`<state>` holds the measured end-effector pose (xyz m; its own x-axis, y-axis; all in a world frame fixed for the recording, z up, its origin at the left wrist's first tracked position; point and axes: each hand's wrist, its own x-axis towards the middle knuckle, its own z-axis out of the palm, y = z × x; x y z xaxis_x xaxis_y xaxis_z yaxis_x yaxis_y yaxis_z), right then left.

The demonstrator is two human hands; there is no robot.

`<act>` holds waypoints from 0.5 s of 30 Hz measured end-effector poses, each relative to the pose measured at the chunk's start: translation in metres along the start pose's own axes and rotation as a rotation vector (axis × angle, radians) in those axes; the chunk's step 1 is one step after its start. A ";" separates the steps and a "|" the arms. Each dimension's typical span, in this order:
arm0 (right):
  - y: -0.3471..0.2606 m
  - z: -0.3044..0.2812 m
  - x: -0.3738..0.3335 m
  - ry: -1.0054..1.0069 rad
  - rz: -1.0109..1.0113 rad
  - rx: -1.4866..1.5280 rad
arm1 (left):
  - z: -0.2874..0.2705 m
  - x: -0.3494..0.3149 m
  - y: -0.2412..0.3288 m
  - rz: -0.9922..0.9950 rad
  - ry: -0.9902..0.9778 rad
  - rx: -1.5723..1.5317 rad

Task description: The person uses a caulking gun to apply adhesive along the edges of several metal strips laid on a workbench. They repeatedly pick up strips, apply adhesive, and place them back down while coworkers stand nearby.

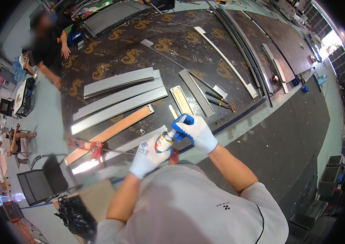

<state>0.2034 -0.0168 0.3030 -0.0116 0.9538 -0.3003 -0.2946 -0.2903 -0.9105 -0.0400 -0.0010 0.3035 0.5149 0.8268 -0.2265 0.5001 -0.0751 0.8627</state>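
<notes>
My left hand [144, 157], in a white work glove with blue fingertips, is wrapped round a small bottle [163, 143] with a white, yellow and red label. The bottle is tilted, its narrow top pointing up and to the right. At that top, my right hand [200, 132], gloved the same way, is closed with thumb and fingers pinched together. What exactly the right fingers grip is partly hidden. Both hands are above the table's near edge. Just beyond them lie a short framed wooden strip [181, 101] and a small pale stick [173, 110].
Silver-grey metal profiles [119, 105] and a long orange-brown strip [111, 132] lie on the dark patterned table [136, 61]. A red tool with a metal rod [95, 149] sits at left, pliers [221, 103] at right. A person [48, 51] stands at the far left edge, near a black chair [48, 179].
</notes>
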 end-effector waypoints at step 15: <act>-0.003 0.013 -0.006 0.008 0.002 -0.075 | 0.000 0.000 0.011 0.026 0.059 0.070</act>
<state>0.1921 -0.0205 0.3110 -0.0048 0.9527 -0.3039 -0.2219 -0.2973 -0.9286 -0.0343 -0.0015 0.3126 0.4878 0.8551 -0.1758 0.5353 -0.1339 0.8340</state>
